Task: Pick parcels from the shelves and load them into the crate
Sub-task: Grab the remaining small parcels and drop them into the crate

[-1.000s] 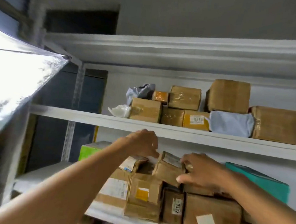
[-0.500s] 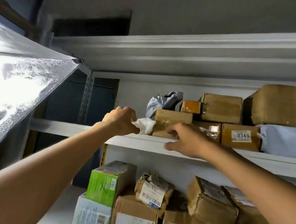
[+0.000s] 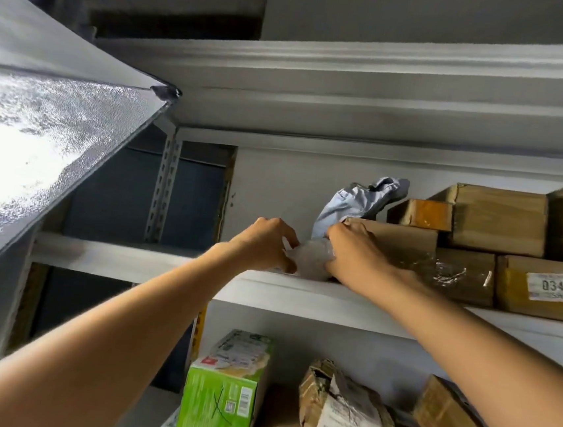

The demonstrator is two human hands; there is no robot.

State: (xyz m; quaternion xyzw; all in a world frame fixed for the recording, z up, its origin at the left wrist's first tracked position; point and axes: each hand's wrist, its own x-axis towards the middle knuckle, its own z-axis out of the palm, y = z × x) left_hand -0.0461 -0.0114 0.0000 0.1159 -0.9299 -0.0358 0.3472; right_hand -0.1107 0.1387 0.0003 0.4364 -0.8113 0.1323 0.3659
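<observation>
A small white plastic-wrapped parcel (image 3: 310, 260) lies at the front left of the upper shelf (image 3: 138, 258). My left hand (image 3: 263, 244) grips its left side with curled fingers. My right hand (image 3: 355, 255) holds its right side, fingers curled over the top. Right behind it are a crumpled grey mailer bag (image 3: 356, 203) and a brown cardboard box (image 3: 401, 238). No crate is in view.
More brown boxes fill the upper shelf to the right, one labelled 0346 (image 3: 551, 287). The lower shelf holds a green carton (image 3: 225, 390) and taped brown parcels (image 3: 346, 416). A bright frosted panel (image 3: 30, 161) slants in at the left. Another shelf board (image 3: 354, 82) hangs overhead.
Both hands rose from the lower shelf's parcels to the upper shelf. They have closed in on the small white parcel from either side, and the view has moved nearer.
</observation>
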